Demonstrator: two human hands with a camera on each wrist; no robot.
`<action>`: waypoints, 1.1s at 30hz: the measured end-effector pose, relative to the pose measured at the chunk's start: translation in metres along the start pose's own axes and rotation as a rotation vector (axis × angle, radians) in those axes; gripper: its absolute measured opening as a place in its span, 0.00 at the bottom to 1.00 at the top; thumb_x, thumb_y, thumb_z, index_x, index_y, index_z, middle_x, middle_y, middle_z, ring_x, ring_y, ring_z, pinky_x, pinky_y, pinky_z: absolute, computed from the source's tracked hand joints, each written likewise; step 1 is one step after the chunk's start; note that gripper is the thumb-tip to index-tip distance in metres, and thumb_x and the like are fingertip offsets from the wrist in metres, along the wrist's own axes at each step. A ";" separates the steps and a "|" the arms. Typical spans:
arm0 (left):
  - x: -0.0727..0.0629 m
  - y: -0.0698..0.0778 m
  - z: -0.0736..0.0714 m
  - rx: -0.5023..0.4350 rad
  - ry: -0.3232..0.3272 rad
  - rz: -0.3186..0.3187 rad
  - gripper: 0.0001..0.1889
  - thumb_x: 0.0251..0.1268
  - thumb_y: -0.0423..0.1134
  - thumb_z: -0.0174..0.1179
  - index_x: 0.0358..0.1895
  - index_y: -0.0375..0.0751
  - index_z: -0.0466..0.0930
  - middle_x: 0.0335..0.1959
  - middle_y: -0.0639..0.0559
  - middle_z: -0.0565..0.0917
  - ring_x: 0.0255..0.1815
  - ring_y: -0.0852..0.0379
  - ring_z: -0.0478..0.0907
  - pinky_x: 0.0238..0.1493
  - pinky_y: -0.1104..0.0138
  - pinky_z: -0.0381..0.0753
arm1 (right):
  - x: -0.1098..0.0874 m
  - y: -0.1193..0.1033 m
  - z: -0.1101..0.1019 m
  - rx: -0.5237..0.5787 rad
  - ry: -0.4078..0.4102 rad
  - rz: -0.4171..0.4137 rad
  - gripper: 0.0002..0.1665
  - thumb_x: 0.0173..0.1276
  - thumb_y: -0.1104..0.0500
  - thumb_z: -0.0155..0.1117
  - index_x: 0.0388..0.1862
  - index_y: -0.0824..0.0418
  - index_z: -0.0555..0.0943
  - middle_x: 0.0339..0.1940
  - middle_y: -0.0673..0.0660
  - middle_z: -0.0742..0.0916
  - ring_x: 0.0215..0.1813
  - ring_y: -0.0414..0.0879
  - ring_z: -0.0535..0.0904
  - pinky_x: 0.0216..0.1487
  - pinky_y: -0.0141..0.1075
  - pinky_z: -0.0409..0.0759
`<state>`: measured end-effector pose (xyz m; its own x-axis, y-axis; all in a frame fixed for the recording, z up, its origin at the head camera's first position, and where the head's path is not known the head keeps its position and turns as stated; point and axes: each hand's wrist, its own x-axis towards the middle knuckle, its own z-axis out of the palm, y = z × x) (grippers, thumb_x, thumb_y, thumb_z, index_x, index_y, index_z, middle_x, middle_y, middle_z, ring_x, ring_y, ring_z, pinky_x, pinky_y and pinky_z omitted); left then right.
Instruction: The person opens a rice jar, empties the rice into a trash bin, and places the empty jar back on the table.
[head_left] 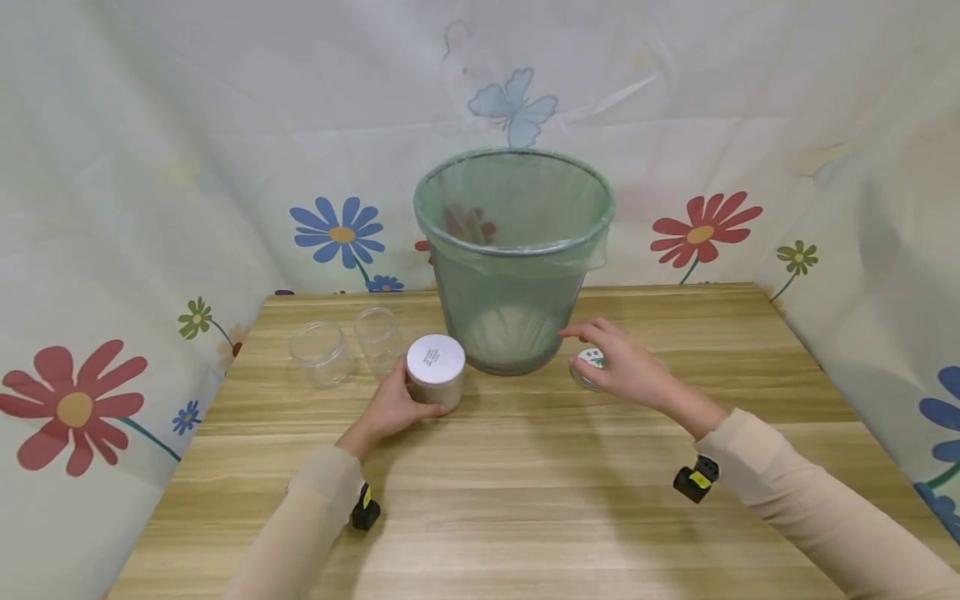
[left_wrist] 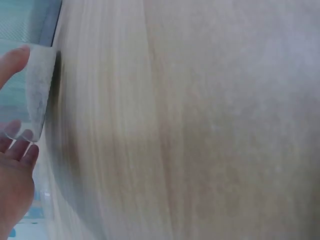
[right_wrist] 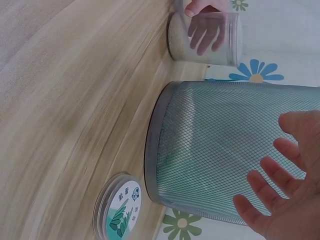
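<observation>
My left hand holds a clear jar with a white lid, thumb and fingers around its side. The jar stands on the table left of the bin, and small print shows on its lid. In the left wrist view something whitish covers the bottom of the jar. My right hand hovers right of the bin with fingers spread and loosely bent, holding nothing. Below it lies a small stack of round lids, the top one with a green and white label. In the head view this hand partly covers the stack.
A mesh bin with a thin green liner stands at the table's back middle. Two clear jars, a wide jar and a narrower jar, stand at the left. A flower-printed curtain hangs around the wooden table.
</observation>
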<state>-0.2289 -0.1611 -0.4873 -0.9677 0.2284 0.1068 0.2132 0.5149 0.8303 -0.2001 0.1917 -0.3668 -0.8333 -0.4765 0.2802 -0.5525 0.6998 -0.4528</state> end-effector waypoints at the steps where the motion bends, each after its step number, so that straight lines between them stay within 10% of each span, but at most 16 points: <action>1: -0.001 0.002 0.000 0.001 -0.002 -0.002 0.51 0.31 0.40 0.78 0.65 0.41 0.56 0.58 0.43 0.73 0.60 0.46 0.69 0.61 0.51 0.67 | 0.000 0.000 0.000 -0.001 0.001 -0.004 0.21 0.63 0.59 0.60 0.56 0.59 0.75 0.50 0.59 0.78 0.52 0.54 0.76 0.49 0.49 0.77; 21: -0.017 0.044 -0.003 0.020 -0.034 0.069 0.50 0.30 0.38 0.77 0.64 0.39 0.59 0.59 0.42 0.71 0.59 0.45 0.68 0.60 0.48 0.66 | 0.004 -0.013 0.005 0.004 -0.074 -0.042 0.29 0.61 0.57 0.64 0.61 0.62 0.71 0.53 0.63 0.77 0.54 0.55 0.75 0.51 0.49 0.76; 28: -0.018 0.052 0.003 0.061 -0.037 0.158 0.49 0.30 0.41 0.77 0.64 0.40 0.61 0.58 0.45 0.72 0.57 0.48 0.69 0.57 0.50 0.70 | 0.005 -0.021 0.008 -0.014 -0.099 -0.046 0.35 0.60 0.54 0.64 0.65 0.60 0.67 0.51 0.62 0.77 0.37 0.46 0.76 0.36 0.37 0.76; 33: -0.016 0.060 0.006 0.107 -0.015 0.233 0.49 0.29 0.42 0.77 0.63 0.39 0.62 0.58 0.45 0.72 0.58 0.49 0.70 0.58 0.52 0.70 | 0.008 -0.025 0.012 0.039 -0.120 -0.017 0.38 0.60 0.53 0.64 0.68 0.60 0.64 0.54 0.64 0.76 0.49 0.53 0.78 0.42 0.42 0.79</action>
<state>-0.2000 -0.1292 -0.4428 -0.8889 0.3627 0.2799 0.4440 0.5316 0.7213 -0.1921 0.1638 -0.3636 -0.8144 -0.5497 0.1857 -0.5630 0.6712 -0.4822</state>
